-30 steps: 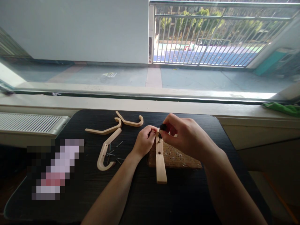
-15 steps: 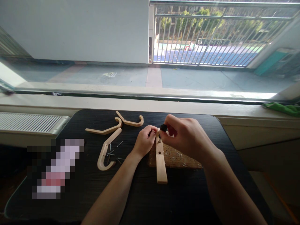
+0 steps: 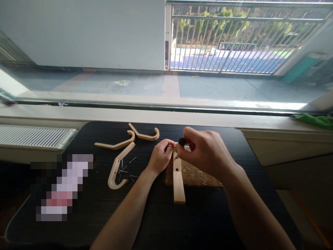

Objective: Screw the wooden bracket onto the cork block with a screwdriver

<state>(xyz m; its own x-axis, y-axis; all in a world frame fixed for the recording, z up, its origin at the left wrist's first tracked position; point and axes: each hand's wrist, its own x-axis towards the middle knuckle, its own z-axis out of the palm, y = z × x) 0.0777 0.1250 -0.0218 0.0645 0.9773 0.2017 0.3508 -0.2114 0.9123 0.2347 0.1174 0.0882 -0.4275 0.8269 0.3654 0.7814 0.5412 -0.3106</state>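
Note:
A pale wooden hook (image 3: pixel 179 187) lies across the edge of a worn, hole-marked wooden board (image 3: pixel 200 175), its near end jutting over the table. My left hand (image 3: pixel 161 157) is closed on the hook's far end, steadying it against the board. In my right hand (image 3: pixel 201 144) is a screwdriver with a black handle (image 3: pixel 182 141), gripped between thumb and fingers. Its tip points down at a screw (image 3: pixel 177 157) in the hook's upper hole; the fingers partly hide the tip. The lower hole (image 3: pixel 177 169) shows dark.
Three more wooden hooks, one of them a nearer hook (image 3: pixel 113 173), lie left on the black table (image 3: pixel 85 194). Several loose screws (image 3: pixel 124 170) are scattered beside it. A blurred-out item (image 3: pixel 65 187) lies at far left. Beyond are a radiator (image 3: pixel 36 137) and a windowsill (image 3: pixel 145 116).
My right hand has turned slightly with the screwdriver, and less of the screw shows. The near end of the hook has shifted a touch left. My left hand stays put.

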